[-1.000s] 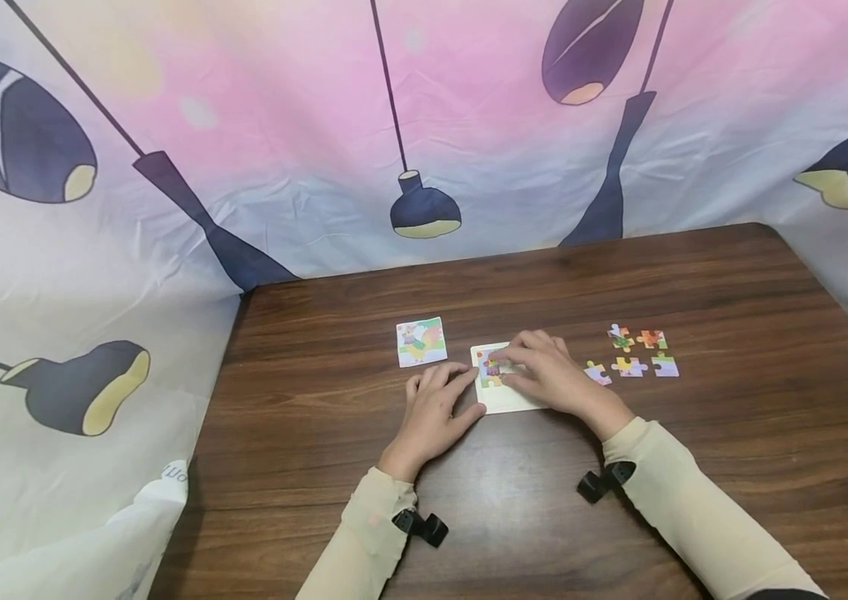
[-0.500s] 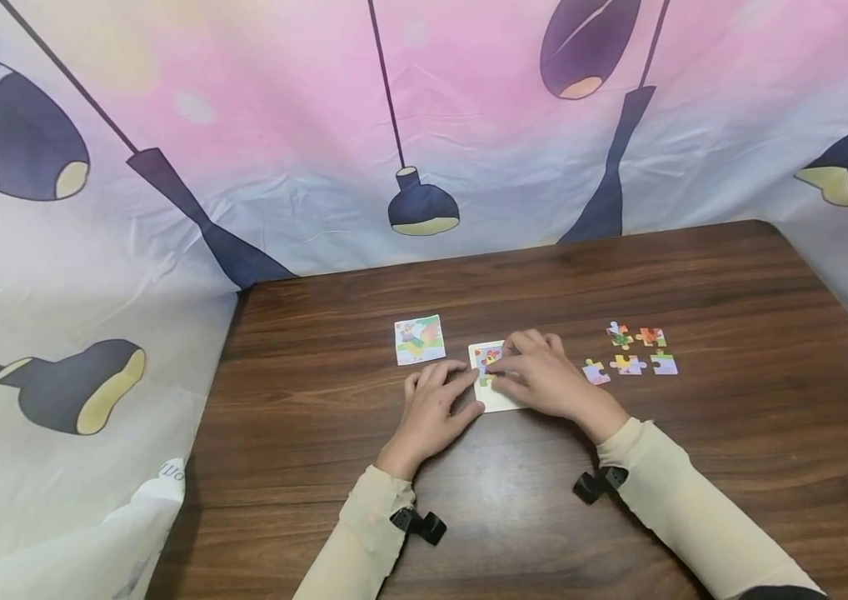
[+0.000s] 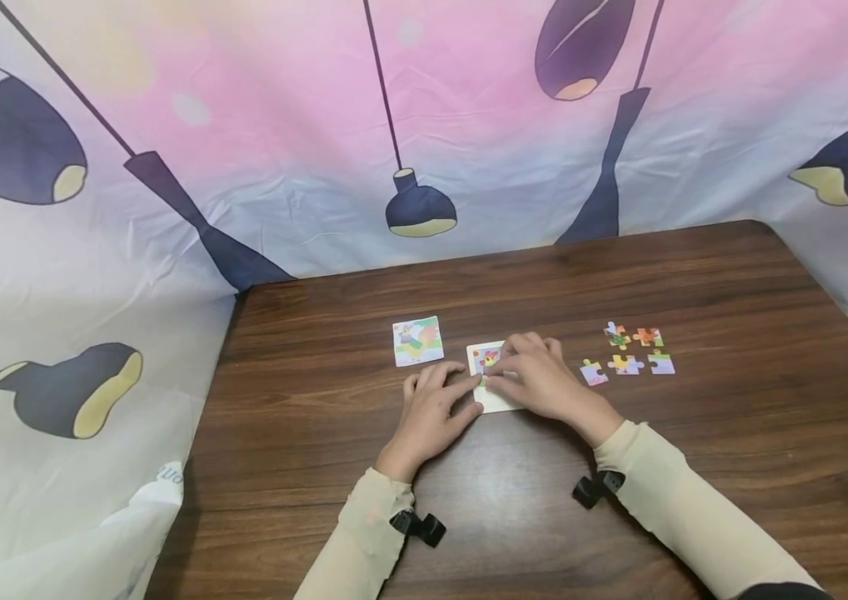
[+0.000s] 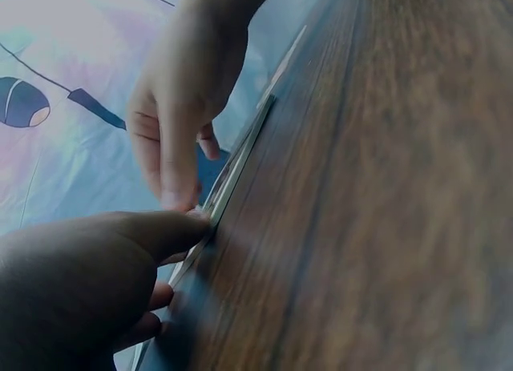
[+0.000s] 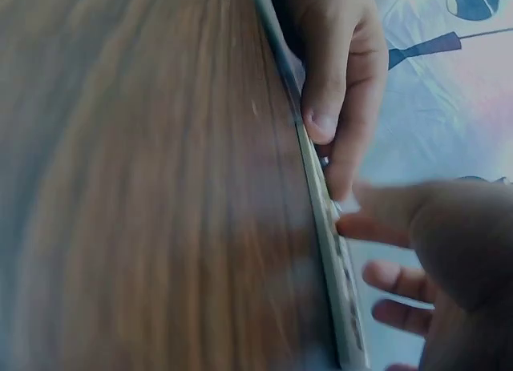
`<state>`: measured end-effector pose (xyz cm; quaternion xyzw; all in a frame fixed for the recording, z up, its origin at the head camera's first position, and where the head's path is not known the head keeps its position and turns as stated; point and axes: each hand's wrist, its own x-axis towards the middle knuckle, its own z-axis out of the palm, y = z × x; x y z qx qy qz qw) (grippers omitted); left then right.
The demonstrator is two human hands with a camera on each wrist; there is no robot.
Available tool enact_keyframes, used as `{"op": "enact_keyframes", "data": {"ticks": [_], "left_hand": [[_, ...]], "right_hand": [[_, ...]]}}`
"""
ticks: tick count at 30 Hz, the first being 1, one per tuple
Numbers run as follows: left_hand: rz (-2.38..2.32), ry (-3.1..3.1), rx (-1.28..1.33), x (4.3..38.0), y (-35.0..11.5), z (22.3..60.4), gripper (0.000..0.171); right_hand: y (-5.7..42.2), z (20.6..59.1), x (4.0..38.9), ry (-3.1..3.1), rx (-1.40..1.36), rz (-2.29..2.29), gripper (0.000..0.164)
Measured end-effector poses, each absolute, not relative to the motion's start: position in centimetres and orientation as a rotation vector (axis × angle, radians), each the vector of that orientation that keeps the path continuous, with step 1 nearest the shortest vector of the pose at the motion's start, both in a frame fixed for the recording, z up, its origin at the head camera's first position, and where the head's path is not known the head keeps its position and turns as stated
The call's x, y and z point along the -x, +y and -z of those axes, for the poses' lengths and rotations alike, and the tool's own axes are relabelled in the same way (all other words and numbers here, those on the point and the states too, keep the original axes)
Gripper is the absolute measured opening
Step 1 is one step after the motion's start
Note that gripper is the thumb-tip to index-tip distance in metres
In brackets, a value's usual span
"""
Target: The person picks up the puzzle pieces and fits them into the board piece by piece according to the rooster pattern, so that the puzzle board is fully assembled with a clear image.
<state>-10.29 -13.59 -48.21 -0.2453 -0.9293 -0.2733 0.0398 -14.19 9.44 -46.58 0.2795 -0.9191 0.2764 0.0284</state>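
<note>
A small white-framed puzzle board (image 3: 495,402) lies flat on the table, with colourful picture pieces showing in its upper left part. My left hand (image 3: 431,412) rests at the board's left side, index fingertip over its edge and thumb at the near left corner. Over the board, my right hand (image 3: 544,379) brings thumb and index finger close together on a puzzle piece, mostly hidden beneath them. Both index fingertips almost meet there. In the left wrist view my left thumb (image 4: 180,231) lies along the board edge. The right wrist view shows my right hand's other fingers (image 5: 397,279) loosely bent.
Several loose puzzle pieces (image 3: 626,364) lie in two rows right of the board. A square picture card (image 3: 418,342) with a cartoon bird lies to the left. The dark wooden table (image 3: 304,400) ends at a hanging cloth (image 3: 281,125) printed with lamps.
My right hand has shifted slightly left over the board, its thumb and index finger drawing closer together. My left index fingertip has slid a little further onto the board.
</note>
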Motion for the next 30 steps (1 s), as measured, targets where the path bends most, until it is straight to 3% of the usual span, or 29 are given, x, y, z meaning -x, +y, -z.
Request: {"op": "enact_keyframes", "data": {"ticks": [8,14,30], "left_hand": [[0.855,-2.828,0.726,10.2,-13.5,48.5,0.050],[0.884,-2.805,0.723,10.3,-13.6,48.7,0.061],[0.922,-2.825,0.709,10.5,-13.5,48.6,0.051]], "right_hand": [[13.5,46.8,14.7,-2.561,-0.939,-1.200,0.023],[18.5,47.0,15.7,-2.479,-0.712,-1.377,0.028],[29.0,46.6,16.0,-2.686,-0.324,-1.303,0.032]]}}
